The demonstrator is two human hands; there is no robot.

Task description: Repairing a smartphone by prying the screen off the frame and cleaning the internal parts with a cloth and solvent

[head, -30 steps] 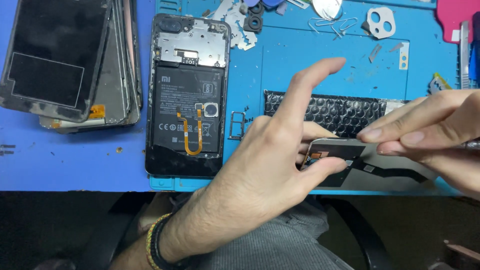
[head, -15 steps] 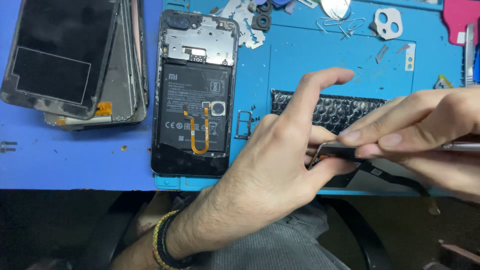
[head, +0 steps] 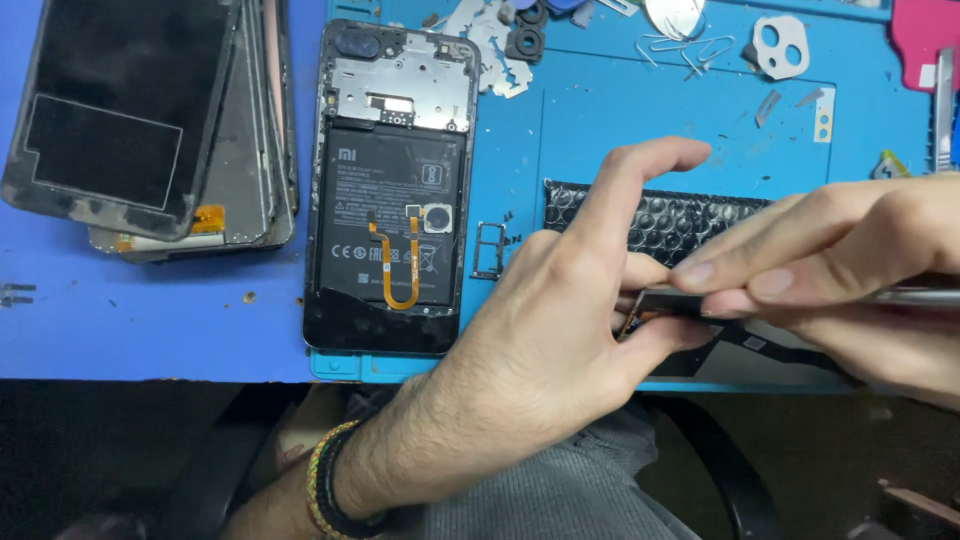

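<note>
Fingers of your left hand (head: pixel 560 340) pinch the small dark part (head: pixel 668 303) just above the blue mat's (head: pixel 640 130) near edge, right of the opened phone (head: pixel 390 190); brace that wrist while your right hand (head: pixel 840 270), clenched around metal tweezers (head: pixel 915 296), works gently.

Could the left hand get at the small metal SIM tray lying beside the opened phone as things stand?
Probably yes: the SIM tray lies bare on the blue mat just left of the left hand, nothing covering it, though its fingers pinch a small dark part.
</note>
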